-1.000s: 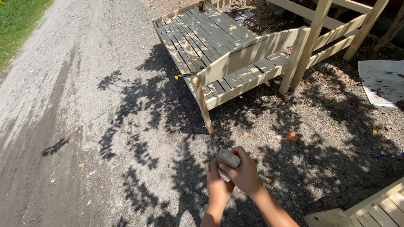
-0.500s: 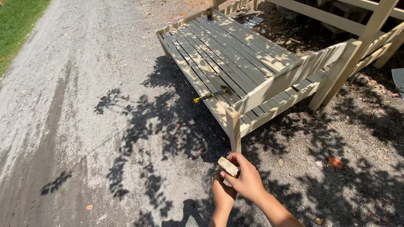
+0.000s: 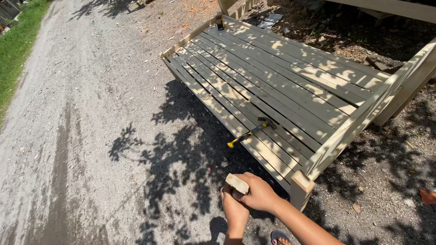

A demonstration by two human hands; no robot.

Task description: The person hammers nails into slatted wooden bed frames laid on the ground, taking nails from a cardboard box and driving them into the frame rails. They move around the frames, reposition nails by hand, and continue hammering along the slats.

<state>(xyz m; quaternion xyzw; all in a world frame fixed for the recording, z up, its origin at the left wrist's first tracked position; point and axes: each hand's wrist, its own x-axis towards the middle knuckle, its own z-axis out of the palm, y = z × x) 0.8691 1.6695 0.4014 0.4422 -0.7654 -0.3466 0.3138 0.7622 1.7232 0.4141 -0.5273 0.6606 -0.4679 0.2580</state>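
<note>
My right hand (image 3: 260, 194) grips a small pale wooden block (image 3: 237, 183) at the bottom middle of the head view. My left hand (image 3: 233, 209) sits just under it, fingers touching the block and the right hand. Just ahead lies a large slatted frame of light wood (image 3: 277, 86) on the ground, its near corner post (image 3: 300, 187) close to my right wrist. A hammer with a yellow-and-black handle (image 3: 251, 132) rests on the slats near the frame's front edge, about a forearm's length beyond my hands.
A gravel path (image 3: 81, 122) runs along the left, with grass (image 3: 18, 41) at its far edge. Dark leaf shadows cover the ground by the frame. More timber pieces (image 3: 390, 7) stand behind the frame. A sandalled toe (image 3: 279, 237) shows below my arm.
The view has come closer to the slatted frame and hammer, which now fill more of the picture. Both hands stay together on the wooden block.
</note>
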